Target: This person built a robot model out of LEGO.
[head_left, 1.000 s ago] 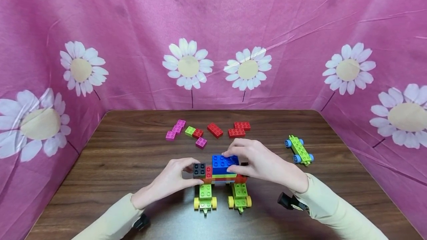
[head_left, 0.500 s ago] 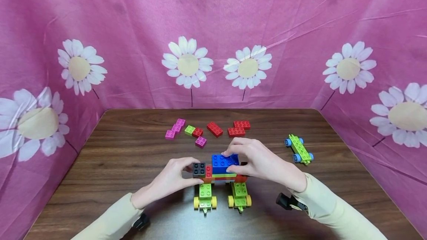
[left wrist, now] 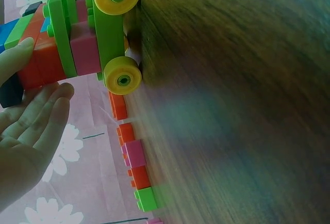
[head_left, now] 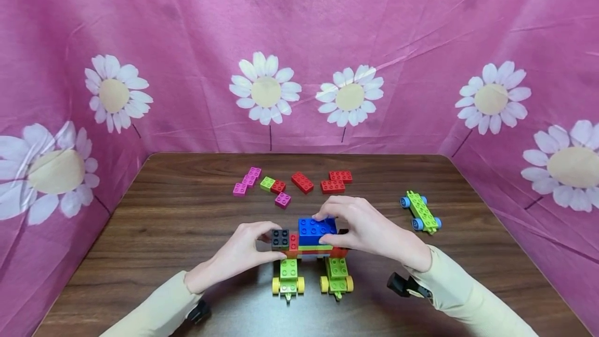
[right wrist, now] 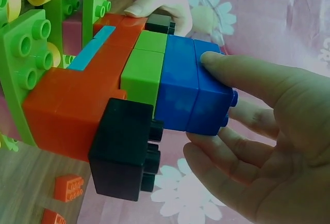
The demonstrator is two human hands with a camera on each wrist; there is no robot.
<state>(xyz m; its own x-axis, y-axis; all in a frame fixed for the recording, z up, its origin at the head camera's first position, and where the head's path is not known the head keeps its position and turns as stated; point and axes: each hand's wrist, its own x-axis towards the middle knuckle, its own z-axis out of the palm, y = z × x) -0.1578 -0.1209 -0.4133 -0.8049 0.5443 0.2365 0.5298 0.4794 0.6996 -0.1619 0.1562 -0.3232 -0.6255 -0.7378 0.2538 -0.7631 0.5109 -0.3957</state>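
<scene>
Near the front edge of the dark wooden table (head_left: 187,212), the right hand (head_left: 374,230) pinches the blue plastic brick (head_left: 316,230) atop a multicoloured block vehicle on two green yellow-wheeled chassis (head_left: 311,261), while the left hand (head_left: 238,254) pinches its black square end block (head_left: 280,238). Uneven pressing could, I judge, roll the wheels or pop the red layer loose. The right wrist view shows a second black block (right wrist: 124,154) under the overhang, mostly hidden from the head view; only that view shows the loose bricks (head_left: 299,183) towards the far edge and the spare blue-wheeled green chassis (head_left: 420,211).
</scene>
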